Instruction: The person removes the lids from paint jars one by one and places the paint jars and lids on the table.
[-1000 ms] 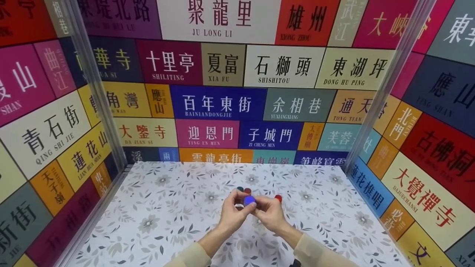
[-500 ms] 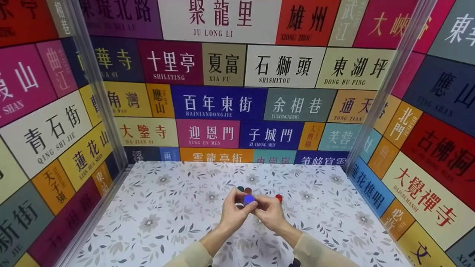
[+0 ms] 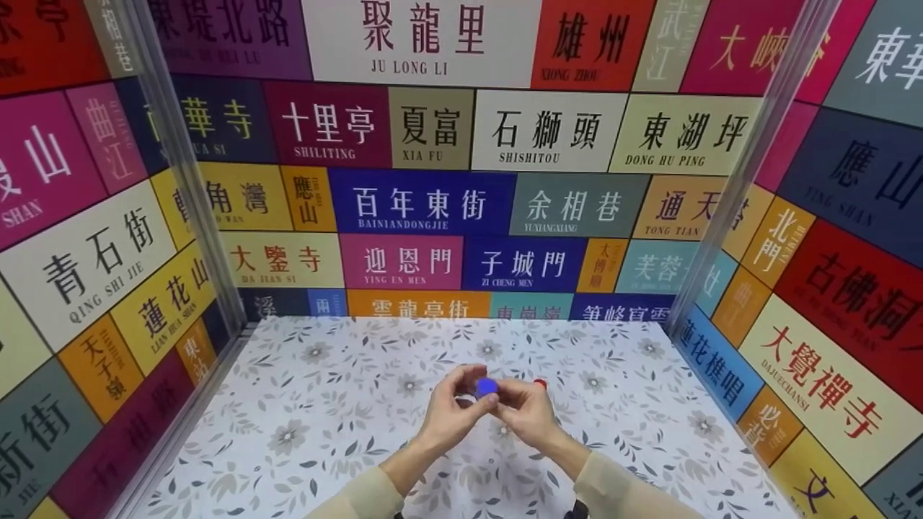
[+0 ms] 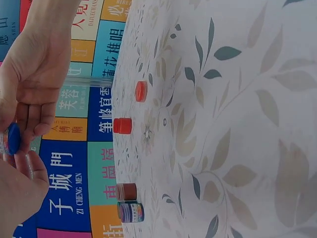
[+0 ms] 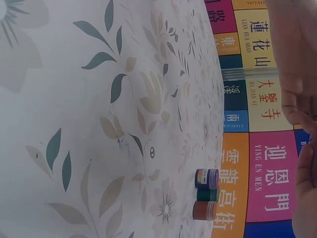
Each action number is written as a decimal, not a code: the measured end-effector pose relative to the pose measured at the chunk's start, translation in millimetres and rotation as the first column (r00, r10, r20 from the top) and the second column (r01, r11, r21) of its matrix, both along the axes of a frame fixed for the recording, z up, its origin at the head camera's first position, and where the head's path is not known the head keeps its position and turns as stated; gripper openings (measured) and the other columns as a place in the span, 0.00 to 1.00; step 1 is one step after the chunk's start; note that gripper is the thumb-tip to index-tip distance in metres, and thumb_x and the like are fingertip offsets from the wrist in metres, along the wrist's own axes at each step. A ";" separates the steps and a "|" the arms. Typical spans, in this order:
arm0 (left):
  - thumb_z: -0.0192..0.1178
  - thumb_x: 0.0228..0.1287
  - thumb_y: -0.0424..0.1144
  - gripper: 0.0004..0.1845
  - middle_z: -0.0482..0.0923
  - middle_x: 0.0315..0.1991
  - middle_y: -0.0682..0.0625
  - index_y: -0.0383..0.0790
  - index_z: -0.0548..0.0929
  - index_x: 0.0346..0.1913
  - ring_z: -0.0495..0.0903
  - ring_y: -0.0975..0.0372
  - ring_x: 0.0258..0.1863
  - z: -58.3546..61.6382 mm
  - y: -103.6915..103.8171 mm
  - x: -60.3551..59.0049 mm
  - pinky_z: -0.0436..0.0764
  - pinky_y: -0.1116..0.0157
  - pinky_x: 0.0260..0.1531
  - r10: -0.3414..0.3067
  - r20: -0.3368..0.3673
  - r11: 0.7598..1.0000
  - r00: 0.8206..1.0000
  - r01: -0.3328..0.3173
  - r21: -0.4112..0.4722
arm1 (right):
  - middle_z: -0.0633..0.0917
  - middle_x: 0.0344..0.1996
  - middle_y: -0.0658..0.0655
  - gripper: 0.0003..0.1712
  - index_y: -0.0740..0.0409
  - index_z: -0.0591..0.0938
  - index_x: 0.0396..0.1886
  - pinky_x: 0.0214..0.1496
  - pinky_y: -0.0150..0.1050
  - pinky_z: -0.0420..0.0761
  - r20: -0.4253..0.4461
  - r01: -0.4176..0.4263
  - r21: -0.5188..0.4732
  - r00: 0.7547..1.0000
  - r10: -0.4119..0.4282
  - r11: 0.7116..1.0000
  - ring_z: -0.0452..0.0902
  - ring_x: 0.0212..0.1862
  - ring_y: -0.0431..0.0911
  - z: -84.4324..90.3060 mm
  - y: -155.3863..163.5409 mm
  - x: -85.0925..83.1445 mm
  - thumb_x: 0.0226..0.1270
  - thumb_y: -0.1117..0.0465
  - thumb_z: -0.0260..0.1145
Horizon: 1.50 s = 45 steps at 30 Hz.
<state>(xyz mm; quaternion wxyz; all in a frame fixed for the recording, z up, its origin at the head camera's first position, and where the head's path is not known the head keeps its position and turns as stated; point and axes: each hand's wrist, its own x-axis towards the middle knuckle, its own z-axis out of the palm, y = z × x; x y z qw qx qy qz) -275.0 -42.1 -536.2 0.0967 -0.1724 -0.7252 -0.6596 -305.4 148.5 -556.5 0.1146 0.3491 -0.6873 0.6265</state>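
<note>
Both hands meet over the table and hold a small paint jar with a blue lid (image 3: 487, 388) between them. My left hand (image 3: 454, 407) pinches it from the left, its thumb at the lid's lower edge. From the other side, the fingers of my right hand (image 3: 523, 411) pinch it too. In the left wrist view the lid (image 4: 14, 138) faces the table and part of a printed label shows beside it. The jar is raised well above the tabletop. Fingers cover much of its body.
On the flower-patterned table (image 3: 324, 432) stand a red jar (image 4: 123, 125), a brown jar (image 5: 204, 210), a green jar (image 5: 205, 194) and a purple jar (image 5: 207, 179). A red lid (image 4: 141, 91) lies near the red jar. Panels with street names (image 3: 425, 202) enclose the table.
Both hands keep their grip on the jar with barely any movement. The head view has shifted slightly, and the green and brown jars seen before are now hidden behind the hands.
</note>
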 end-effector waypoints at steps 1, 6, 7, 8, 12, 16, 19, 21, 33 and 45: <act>0.77 0.71 0.38 0.26 0.90 0.54 0.37 0.35 0.85 0.68 0.85 0.65 0.48 -0.1 -1.8 -0.6 0.85 0.69 0.46 -0.015 -0.005 1.000 1.000 0.015 -0.009 | 0.92 0.44 0.79 0.13 0.77 0.91 0.52 0.53 0.31 0.92 -0.001 0.002 0.010 1.000 -0.002 1.000 0.93 0.47 0.35 0.3 0.5 0.0 0.69 0.77 0.76; 0.71 0.77 0.37 0.22 0.90 0.55 0.35 0.37 0.87 0.70 0.86 0.67 0.49 -0.8 -7.9 -4.3 0.86 0.69 0.46 -0.067 -0.031 0.997 0.997 0.065 -0.045 | 0.95 0.46 0.71 0.13 0.72 0.92 0.53 0.54 0.33 0.92 0.003 0.008 0.045 1.000 -0.008 0.999 0.94 0.48 0.37 2.8 2.3 0.6 0.71 0.73 0.77; 0.70 0.78 0.37 0.22 0.89 0.55 0.35 0.37 0.87 0.70 0.86 0.68 0.49 -1.2 -8.6 -4.7 0.86 0.70 0.46 -0.073 -0.031 0.996 0.997 0.072 -0.046 | 0.96 0.46 0.68 0.12 0.73 0.92 0.52 0.55 0.33 0.92 0.006 0.005 0.043 1.000 -0.005 0.999 0.94 0.48 0.37 3.1 2.4 0.6 0.71 0.73 0.77; 0.69 0.78 0.37 0.21 0.89 0.55 0.34 0.37 0.87 0.70 0.86 0.68 0.49 -1.6 -9.0 -5.0 0.86 0.70 0.46 -0.077 -0.031 0.996 0.997 0.076 -0.049 | 0.96 0.46 0.67 0.12 0.74 0.91 0.52 0.55 0.33 0.92 0.009 0.000 0.038 1.000 -0.001 0.999 0.94 0.48 0.37 3.1 2.2 0.6 0.71 0.73 0.77; 0.68 0.78 0.36 0.20 0.87 0.55 0.33 0.35 0.88 0.68 0.85 0.69 0.48 -2.8 -9.5 -4.1 0.85 0.71 0.46 -0.088 -0.018 0.995 0.996 0.088 -0.042 | 0.96 0.46 0.63 0.13 0.76 0.91 0.52 0.55 0.33 0.93 0.020 -0.018 0.017 1.000 0.017 1.000 0.94 0.49 0.37 2.2 1.8 1.3 0.71 0.75 0.76; 0.68 0.77 0.37 0.19 0.87 0.55 0.33 0.34 0.88 0.66 0.84 0.68 0.48 -3.1 -9.5 -3.2 0.85 0.70 0.47 -0.097 -0.009 0.995 0.995 0.096 -0.035 | 0.96 0.45 0.62 0.13 0.74 0.92 0.52 0.53 0.33 0.93 0.024 -0.025 0.006 0.999 0.024 1.000 0.94 0.48 0.37 0.9 1.4 2.0 0.70 0.76 0.76; 0.69 0.77 0.37 0.18 0.88 0.54 0.33 0.33 0.88 0.64 0.85 0.68 0.47 -3.7 -10.2 -3.3 0.86 0.69 0.47 -0.096 -0.021 0.995 0.995 0.096 -0.032 | 0.96 0.45 0.65 0.13 0.73 0.92 0.52 0.53 0.34 0.93 0.016 -0.022 0.010 1.000 0.021 1.000 0.94 0.48 0.37 0.2 0.7 1.8 0.70 0.76 0.76; 0.69 0.77 0.36 0.17 0.88 0.54 0.33 0.33 0.88 0.63 0.85 0.68 0.47 -4.0 -10.5 -3.1 0.86 0.69 0.47 -0.091 -0.027 0.995 0.995 0.090 -0.035 | 0.95 0.44 0.69 0.13 0.72 0.92 0.52 0.54 0.34 0.93 0.004 -0.015 0.019 1.000 0.015 1.000 0.94 0.48 0.37 -0.6 0.3 1.6 0.70 0.75 0.76; 0.74 0.73 0.37 0.17 0.89 0.52 0.35 0.33 0.88 0.59 0.85 0.66 0.46 -6.1 -9.2 -2.1 0.87 0.67 0.46 -0.037 -0.008 0.999 0.999 0.037 -0.026 | 0.93 0.44 0.74 0.15 0.69 0.93 0.51 0.52 0.34 0.93 -0.002 0.005 0.032 1.000 -0.005 0.999 0.91 0.48 0.32 -3.3 -1.7 1.2 0.66 0.81 0.75; 0.78 0.67 0.35 0.16 0.87 0.47 0.33 0.33 0.84 0.51 0.83 0.67 0.42 -5.9 -1.1 2.3 0.83 0.72 0.40 0.007 0.006 0.999 1.000 -0.007 0.039 | 0.91 0.44 0.79 0.13 0.76 0.91 0.51 0.51 0.31 0.92 0.002 -0.001 0.005 1.000 0.001 1.000 0.92 0.46 0.34 -9.0 -3.3 2.4 0.67 0.77 0.76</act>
